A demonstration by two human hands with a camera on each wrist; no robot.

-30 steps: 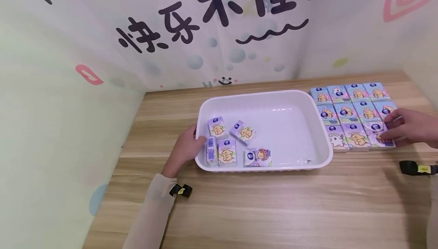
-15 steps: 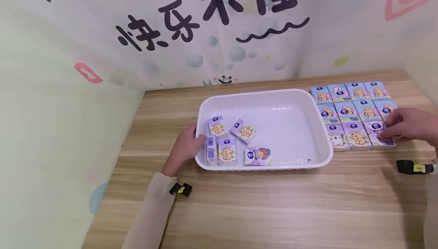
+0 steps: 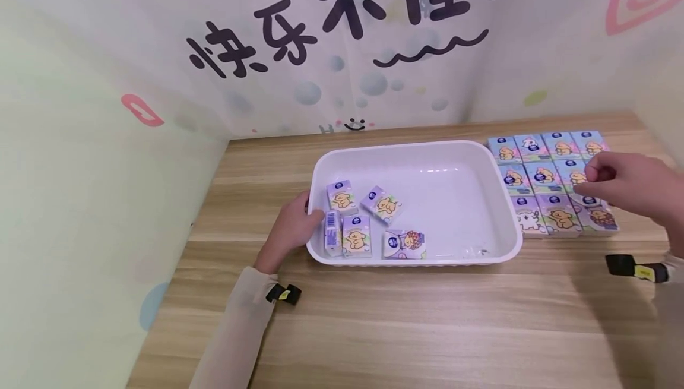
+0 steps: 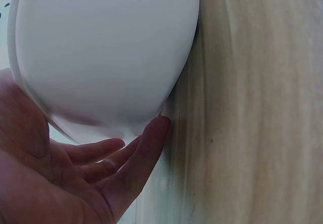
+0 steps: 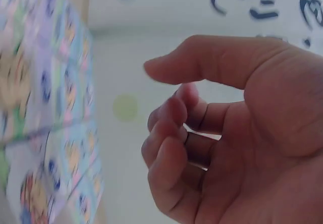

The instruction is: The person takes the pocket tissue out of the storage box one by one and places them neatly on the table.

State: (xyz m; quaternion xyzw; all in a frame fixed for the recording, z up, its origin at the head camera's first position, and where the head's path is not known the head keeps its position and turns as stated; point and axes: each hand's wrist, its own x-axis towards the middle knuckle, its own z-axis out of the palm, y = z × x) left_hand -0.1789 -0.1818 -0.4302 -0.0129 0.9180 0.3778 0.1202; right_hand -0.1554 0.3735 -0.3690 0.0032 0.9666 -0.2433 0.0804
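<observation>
A white plastic tray [image 3: 414, 262] stands on the table, and my left hand [image 3: 294, 223] holds its left end. In the left wrist view, fingers curl beneath the outer wall of the tray [image 4: 106, 47]. Several purple packs [image 3: 356, 237] with cartoon dogs, resembling pocket tissues, lie at the tray's left and middle; one stands on its side. My right hand [image 3: 633, 186] hovers over the right end of a block of similar packs [image 3: 560, 218]. The right wrist view shows its thumb and loosely bent fingers apart, with nothing between them.
Blue packs [image 3: 514, 179] form the two back rows of the block, close against the tray's right side; purple ones make the front row. A printed cloth [image 3: 417, 98] hangs behind the wooden table [image 3: 406, 323], with pale walls at both sides.
My right hand has lifted off the front-right purple pack and moved up and back, leaving that pack in the row. My left hand stays at the tray's left end.
</observation>
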